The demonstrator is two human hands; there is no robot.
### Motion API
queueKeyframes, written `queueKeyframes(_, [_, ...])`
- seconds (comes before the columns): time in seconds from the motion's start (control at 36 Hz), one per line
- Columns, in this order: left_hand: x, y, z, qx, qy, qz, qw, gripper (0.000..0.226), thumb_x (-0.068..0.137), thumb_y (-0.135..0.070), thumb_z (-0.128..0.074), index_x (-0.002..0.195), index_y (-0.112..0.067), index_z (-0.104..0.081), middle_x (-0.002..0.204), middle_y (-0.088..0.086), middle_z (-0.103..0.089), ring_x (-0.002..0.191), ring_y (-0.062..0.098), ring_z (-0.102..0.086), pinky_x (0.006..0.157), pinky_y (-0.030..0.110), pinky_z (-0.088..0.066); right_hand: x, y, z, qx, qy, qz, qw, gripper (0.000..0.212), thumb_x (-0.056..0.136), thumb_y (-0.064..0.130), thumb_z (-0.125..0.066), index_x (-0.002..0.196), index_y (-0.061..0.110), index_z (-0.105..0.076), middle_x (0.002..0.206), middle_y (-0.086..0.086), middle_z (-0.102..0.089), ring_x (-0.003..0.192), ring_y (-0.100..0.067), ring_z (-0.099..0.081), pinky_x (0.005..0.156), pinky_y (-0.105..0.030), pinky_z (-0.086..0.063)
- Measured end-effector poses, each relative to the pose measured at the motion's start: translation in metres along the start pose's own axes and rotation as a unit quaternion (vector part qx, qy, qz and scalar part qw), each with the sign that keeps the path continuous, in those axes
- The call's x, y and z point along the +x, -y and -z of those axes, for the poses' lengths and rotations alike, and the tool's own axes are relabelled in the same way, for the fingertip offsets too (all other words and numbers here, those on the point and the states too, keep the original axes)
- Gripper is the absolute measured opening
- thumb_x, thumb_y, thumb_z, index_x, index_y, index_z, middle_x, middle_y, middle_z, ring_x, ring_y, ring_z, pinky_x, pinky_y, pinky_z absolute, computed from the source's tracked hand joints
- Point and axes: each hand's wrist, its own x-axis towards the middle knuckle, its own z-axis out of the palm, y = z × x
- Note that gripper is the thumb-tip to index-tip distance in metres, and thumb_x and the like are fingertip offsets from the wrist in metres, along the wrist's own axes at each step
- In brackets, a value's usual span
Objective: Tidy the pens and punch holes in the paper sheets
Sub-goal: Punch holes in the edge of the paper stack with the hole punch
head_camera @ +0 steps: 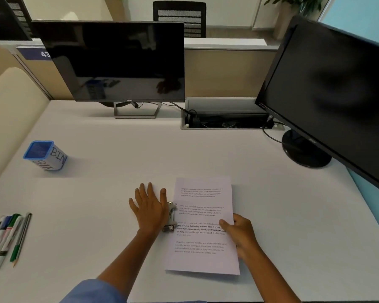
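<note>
Left hand point(148, 209) lies with fingers straight, flat on the punch point(171, 217) at the sheet's point(202, 232) left edge. Right hand point(241, 236) pinches the sheet's right edge — thumb on top. Pens point(7, 237) lie far left on the tabletop point(118, 149), the bin point(44, 155) beyond them.

Left hand point(149, 209) lies palm down, fingers straight and slightly spread, pointing away from the body, forearm extended from a blue sleeve point(94, 291). Right hand point(242, 235) has curled fingers, thumb pinching inward; its forearm is bare.
</note>
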Motion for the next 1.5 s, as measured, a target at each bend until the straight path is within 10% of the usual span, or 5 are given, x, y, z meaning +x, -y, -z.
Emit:
queueKeyframes(0.44, [0.0, -0.002, 0.002, 0.03, 0.014, -0.001, 0.999, 0.07, 0.108, -0.06, -0.029, 0.164, -0.017, -0.029, 0.174, 0.012, -0.02, 0.162, 0.03, -0.011, 0.13, 0.058, -0.004, 0.001, 0.015, -0.003, -0.042, -0.001, 0.032, 0.999, 0.021, 0.093, 0.011, -0.076, 0.093, 0.032, -0.074, 0.092, 0.015, -0.078, 0.076, -0.006, -0.077, 0.059, -0.018, -0.059])
queueKeyframes(1.5, [0.009, 0.004, -0.012, 0.006, -0.01, 0.002, 1.0, 0.067, 0.108, -0.059, -0.03, 0.161, -0.02, -0.033, 0.172, 0.012, -0.025, 0.16, 0.033, -0.017, 0.127, 0.061, -0.019, 0.027, 0.015, -0.005, -0.084, 0.031, 0.034, 0.995, 0.017, 0.093, 0.016, -0.076, 0.106, 0.026, -0.076, 0.1, 0.012, -0.08, 0.083, -0.008, -0.078, 0.07, -0.025, -0.063])
